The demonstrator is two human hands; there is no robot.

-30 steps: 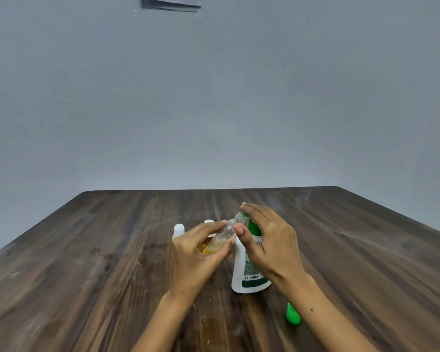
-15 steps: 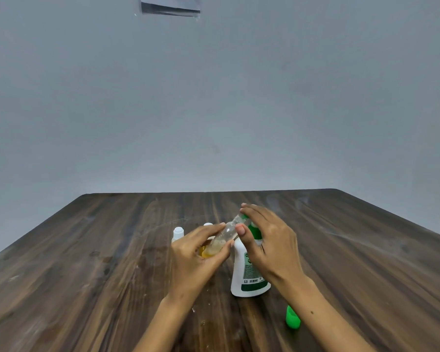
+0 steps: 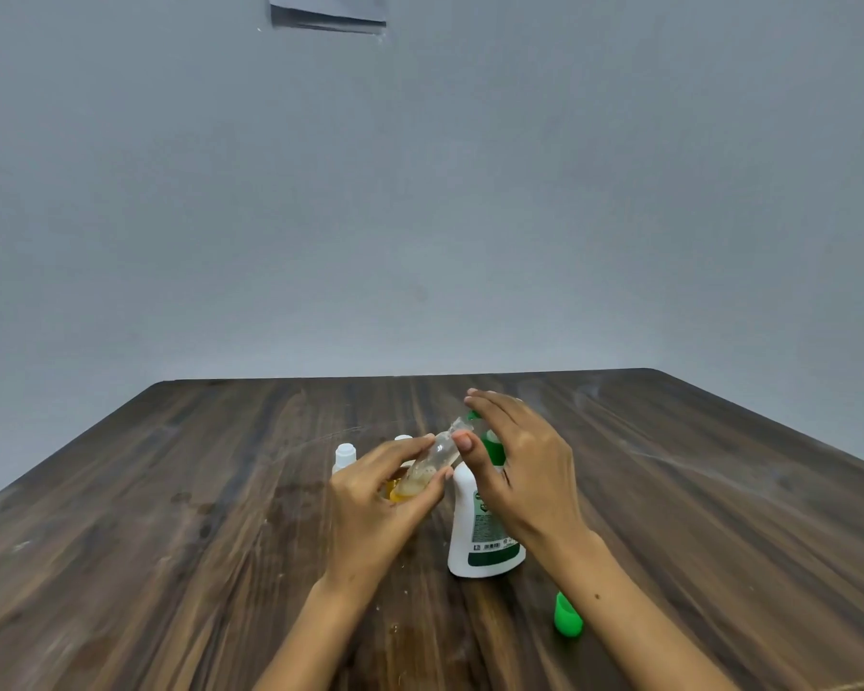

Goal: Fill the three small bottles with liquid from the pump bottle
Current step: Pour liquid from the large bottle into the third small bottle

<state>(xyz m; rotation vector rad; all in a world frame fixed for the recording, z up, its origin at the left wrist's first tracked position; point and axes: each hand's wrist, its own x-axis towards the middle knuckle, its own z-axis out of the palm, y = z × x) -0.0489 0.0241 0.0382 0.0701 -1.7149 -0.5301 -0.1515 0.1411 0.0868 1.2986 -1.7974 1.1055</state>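
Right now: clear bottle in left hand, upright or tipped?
Tipped. The clear small bottle slants, neck up toward the pump bottle's green nozzle, yellow liquid pooled at its low end.

Both forearms come in from the near edge and angle toward the middle, bare to the wrist. Left hand (image 3: pixel 377 496) back-up, fingers curled, thumb and fingertips pinching a small clear bottle (image 3: pixel 432 466) held tilted, its mouth pointing up and right. Right hand (image 3: pixel 525 471) raised just right of it, palm down, fingers straight and together reaching left over the green pump head (image 3: pixel 490 443), thumb tip at the small bottle's mouth. Hands nearly touch.
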